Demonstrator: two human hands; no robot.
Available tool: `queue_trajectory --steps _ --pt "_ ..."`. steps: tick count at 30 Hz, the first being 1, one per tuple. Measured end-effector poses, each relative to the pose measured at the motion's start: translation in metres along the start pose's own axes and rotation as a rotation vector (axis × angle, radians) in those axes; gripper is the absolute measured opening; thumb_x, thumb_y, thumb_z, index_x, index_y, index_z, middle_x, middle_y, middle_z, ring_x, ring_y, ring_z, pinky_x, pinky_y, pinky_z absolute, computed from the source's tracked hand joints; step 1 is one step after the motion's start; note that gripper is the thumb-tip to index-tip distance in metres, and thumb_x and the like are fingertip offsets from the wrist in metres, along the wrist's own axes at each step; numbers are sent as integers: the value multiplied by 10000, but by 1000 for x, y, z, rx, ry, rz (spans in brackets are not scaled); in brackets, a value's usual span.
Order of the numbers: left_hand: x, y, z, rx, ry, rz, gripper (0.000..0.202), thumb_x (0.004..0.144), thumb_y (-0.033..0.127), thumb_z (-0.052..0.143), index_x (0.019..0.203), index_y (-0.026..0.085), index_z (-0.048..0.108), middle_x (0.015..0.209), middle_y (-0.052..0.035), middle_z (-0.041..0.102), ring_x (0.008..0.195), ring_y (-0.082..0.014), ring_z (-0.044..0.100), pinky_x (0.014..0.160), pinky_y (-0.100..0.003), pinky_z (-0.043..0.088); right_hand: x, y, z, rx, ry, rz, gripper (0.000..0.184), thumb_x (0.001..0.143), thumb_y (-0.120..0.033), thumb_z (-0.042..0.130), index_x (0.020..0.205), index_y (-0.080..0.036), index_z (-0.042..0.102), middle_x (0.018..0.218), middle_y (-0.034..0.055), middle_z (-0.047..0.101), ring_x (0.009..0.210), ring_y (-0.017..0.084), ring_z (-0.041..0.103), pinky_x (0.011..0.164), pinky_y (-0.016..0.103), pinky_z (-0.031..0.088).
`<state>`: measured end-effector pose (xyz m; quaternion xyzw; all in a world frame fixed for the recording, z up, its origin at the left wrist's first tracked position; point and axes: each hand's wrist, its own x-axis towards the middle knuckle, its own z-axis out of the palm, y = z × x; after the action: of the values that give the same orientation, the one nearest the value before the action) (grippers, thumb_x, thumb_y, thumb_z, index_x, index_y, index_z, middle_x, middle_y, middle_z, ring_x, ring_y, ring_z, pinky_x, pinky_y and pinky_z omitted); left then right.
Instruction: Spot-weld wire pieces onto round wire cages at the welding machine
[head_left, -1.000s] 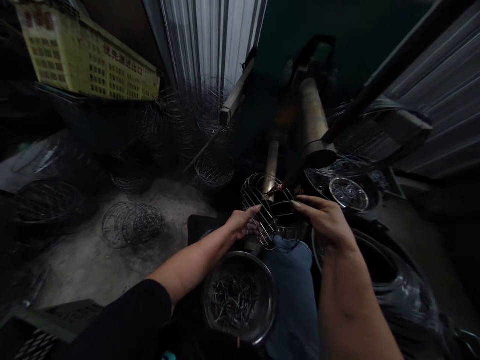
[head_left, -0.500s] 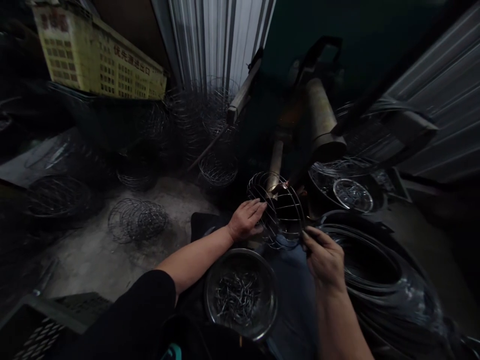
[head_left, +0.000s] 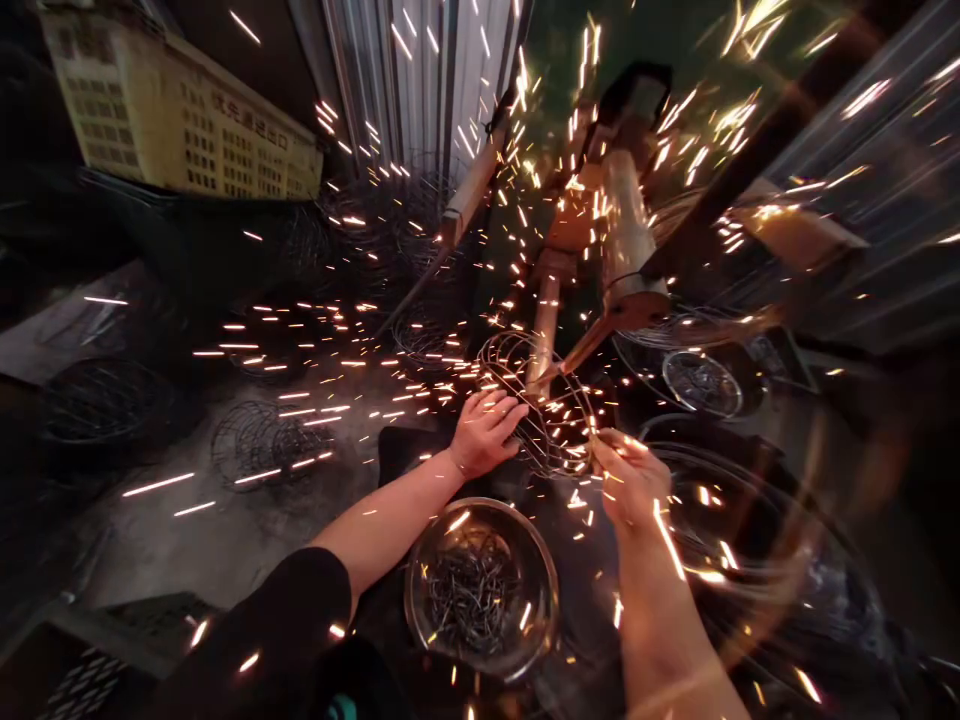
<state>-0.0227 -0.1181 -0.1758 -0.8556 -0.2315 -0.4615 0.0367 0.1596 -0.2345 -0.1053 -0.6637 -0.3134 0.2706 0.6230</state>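
A round wire basket [head_left: 574, 400] of thin metal rings and cross wires is held on its side at the electrodes of a welding machine [head_left: 546, 325]. Bright sparks fly out from it in all directions. My left hand [head_left: 487, 432] is closed on the left side of the basket, fingers over the wires. With thumb and fingertips, my right hand [head_left: 634, 478] pinches the basket's right rim; whether a small wire piece is also in that pinch is hidden. Below and between my forearms, a metal bowl [head_left: 551, 600] holds many short bent wire pieces [head_left: 476, 590].
A large coil of wire [head_left: 757, 600] lies at the right. Behind it stands a small round dish [head_left: 703, 383] with metal bits. More wire baskets [head_left: 262, 445] lie on the floor at left. A yellow crate [head_left: 202, 120] is at the upper left, a dark crate [head_left: 142, 620] at the lower left.
Sparks have burst out around the electrodes and light up the scene in orange. The upper electrode arm now reaches down to the basket. Both hands keep their hold, nearly in place.
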Motion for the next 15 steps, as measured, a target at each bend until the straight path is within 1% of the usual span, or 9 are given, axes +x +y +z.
queue_trajectory --steps 3,6,8,11,13,15 --pt "-1 -1 4 -1 -52 -50 414 850 343 596 1240 211 643 1164 -88 702 1195 -258 595 1068 -464 426 1 0 0 47 30 42 328 575 -429 833 756 -179 723 544 -17 567 486 118 464 471 272 372" --pt "-2 -7 9 -17 -109 -41 433 845 364 591 1254 229 641 1186 -97 681 1232 -266 561 1087 -490 399 6 2 1 104 38 78 382 511 -421 863 767 -170 731 568 -21 604 494 105 487 493 256 403" --pt "-3 -10 12 0 -85 10 436 851 378 581 1260 238 639 1168 -96 677 1225 -266 557 1088 -493 391 13 6 0 131 53 77 385 502 -413 872 773 -176 735 599 -17 633 517 111 526 517 257 432" --pt "-2 -9 15 33 -25 76 429 864 395 561 1260 247 640 1111 -87 676 1183 -255 570 1099 -496 367 24 11 -3 117 66 25 380 521 -419 870 788 -181 741 674 0 675 582 135 585 569 277 478" --pt "-2 -6 17 25 -34 67 421 872 389 544 1263 261 637 1101 -82 670 1163 -247 573 1112 -507 341 31 12 -6 99 52 11 381 539 -426 867 803 -179 746 693 5 683 601 143 597 585 289 491" --pt "-2 -3 19 -7 -84 22 416 876 383 539 1267 275 634 1115 -80 663 1160 -245 568 1122 -519 319 36 12 -8 109 41 21 377 530 -411 876 798 -177 751 690 1 684 602 140 596 589 286 491"
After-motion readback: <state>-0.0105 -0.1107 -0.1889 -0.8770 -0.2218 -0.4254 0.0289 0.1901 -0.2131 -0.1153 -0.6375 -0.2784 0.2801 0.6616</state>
